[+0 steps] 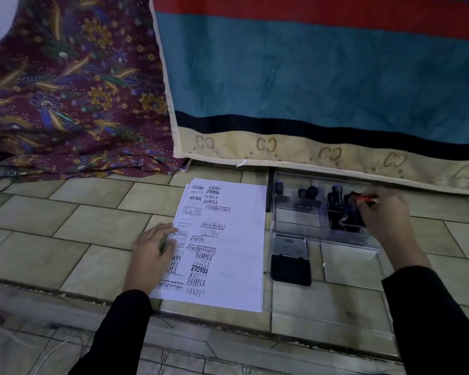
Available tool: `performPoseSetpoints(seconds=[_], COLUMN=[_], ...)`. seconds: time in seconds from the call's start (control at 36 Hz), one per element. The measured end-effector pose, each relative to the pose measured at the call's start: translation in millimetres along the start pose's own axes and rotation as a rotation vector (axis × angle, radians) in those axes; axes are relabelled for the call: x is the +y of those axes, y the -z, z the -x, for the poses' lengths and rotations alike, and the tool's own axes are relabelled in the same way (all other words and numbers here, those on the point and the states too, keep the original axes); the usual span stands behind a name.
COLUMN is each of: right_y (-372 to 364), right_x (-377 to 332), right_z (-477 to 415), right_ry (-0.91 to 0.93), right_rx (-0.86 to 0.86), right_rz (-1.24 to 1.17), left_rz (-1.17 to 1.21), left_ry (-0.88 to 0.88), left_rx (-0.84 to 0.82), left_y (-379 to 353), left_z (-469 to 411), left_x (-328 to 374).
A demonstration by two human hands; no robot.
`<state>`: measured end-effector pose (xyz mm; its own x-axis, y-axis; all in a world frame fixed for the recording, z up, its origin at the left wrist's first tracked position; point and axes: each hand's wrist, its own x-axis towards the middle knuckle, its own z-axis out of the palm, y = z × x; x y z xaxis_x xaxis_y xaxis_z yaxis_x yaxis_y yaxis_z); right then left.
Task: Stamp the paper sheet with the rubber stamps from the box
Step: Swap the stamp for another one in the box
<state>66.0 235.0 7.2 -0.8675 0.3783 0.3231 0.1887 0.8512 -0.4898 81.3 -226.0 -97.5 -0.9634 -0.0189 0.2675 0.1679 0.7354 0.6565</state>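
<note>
White paper sheet (236,239): topmost of a thin stack, laid on a beige tiled floor (65,239). Its left half is covered with black impressions (SAMPLE, FRAGILE, AIR MAIL); its right half is left blank.

Left hand (153,250): laid flat on the sheet's left edge, fingers straight and close together, so that the paper is pressed down.

Clear plastic box (295,217): set just right of the sheet and divided into compartments. Black-handled rubber stamps (312,192) are stood upright in the far compartments.

Right hand (382,212): placed in the box's far right compartment with fingers curled; a black stamp with a red strip (363,198) is pinched at the fingertips.

Black ink pad (291,267): opened, its silver lid (290,247) folded back, set just on the near side of the box, beside the sheet's right edge.

Striped teal and red blanket (309,77) and maroon floral cloth (65,90): hung behind.
</note>
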Motion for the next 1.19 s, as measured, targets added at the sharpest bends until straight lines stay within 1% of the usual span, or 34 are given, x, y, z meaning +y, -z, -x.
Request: performPoseSetpoints(seconds=[0.28,0.42,0.56,0.64,0.78,0.92,1.06,1.19], right_y=[-5.5,-3.5,-0.5,1.3,-6.4,-6.2,-3.9,-3.5], right_x=[11.7,12.5,11.5,12.0,24.4,22.5,18.4,9.9], right_z=[-6.4,-7.2,-5.1,-2.9,-2.8,-1.5,-1.5,-3.7], right_ry=[0.009,-0.005,-0.085,-0.106,-0.059,-0.021,-0.045,-0.089], right_rx=[-0.099,-0.121,-0.09,-0.079,-0.08,-0.088,-0.11,-0.078], right_rz=[0.087,0.091,0.02,0.022,0.11,0.141,0.105,0.033], left_rz=[0.01,0.012,0.011,0.01,-0.004,0.008,0.008,0.008], left_ry=[-0.006,0.005,0.0,-0.001,-0.017,-0.006,-0.011,-0.009], left_rx=[0.004,0.001,0.006,0.01,0.018,0.011,0.016,0.009], left_y=[-1.3,-1.3,-1.4,-1.4,-1.1,-1.3,-1.2,-0.8], left_z=[-0.9,-0.4,-0.8,-0.9,-0.8,-0.6,-0.6,0.0], left_x=[-3.4,-2.7,-3.9,-3.4,-1.9,-2.8,-1.4,-2.1])
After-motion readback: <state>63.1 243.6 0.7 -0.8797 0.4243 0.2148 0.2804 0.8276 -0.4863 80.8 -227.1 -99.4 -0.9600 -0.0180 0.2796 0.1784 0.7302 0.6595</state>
